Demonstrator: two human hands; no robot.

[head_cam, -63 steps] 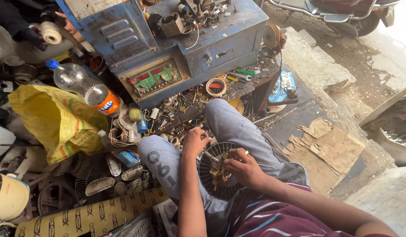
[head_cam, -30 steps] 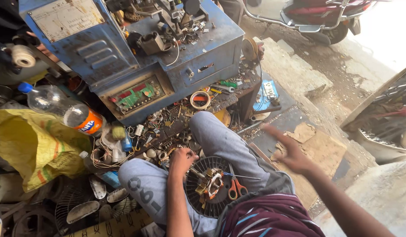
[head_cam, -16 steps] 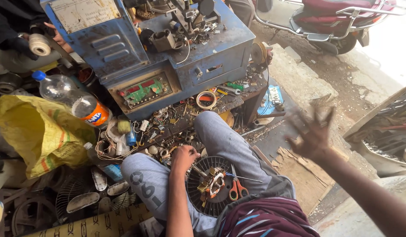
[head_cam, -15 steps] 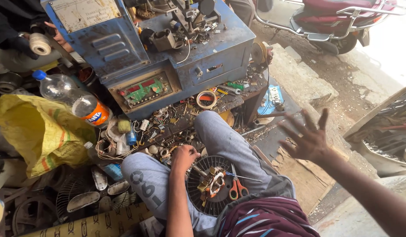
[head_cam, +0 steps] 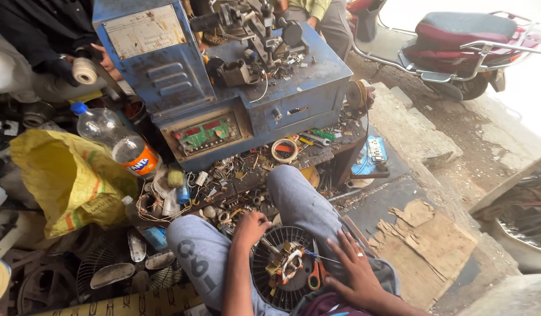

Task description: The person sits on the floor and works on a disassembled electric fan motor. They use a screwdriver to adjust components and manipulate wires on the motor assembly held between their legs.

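A round black fan motor [head_cam: 270, 281] with copper windings and yellow insulation at its centre rests on my lap, between my grey-trousered knees. My left hand [head_cam: 251, 226] is closed on the motor's upper left rim. My right hand [head_cam: 356, 270] lies with fingers spread on the motor's right edge and my thigh, holding nothing. Its fingertips are close to a thin blue-handled pointed tool [head_cam: 315, 255]. Orange-handled scissors [head_cam: 314, 278] lie on the motor just left of that hand.
A blue machine [head_cam: 294, 99] with loose parts on top stands ahead. Small parts and a tape ring [head_cam: 284, 150] litter the ground before it. A plastic bottle [head_cam: 124, 149] and yellow sack [head_cam: 71, 181] are left. Another person's hand [head_cam: 101, 58] is upper left. Cardboard [head_cam: 428, 240] and a scooter [head_cam: 469, 47] lie right.
My right hand was raised out to the right with fingers spread; it has come back down onto the motor's right side. My left hand stays on the rim.
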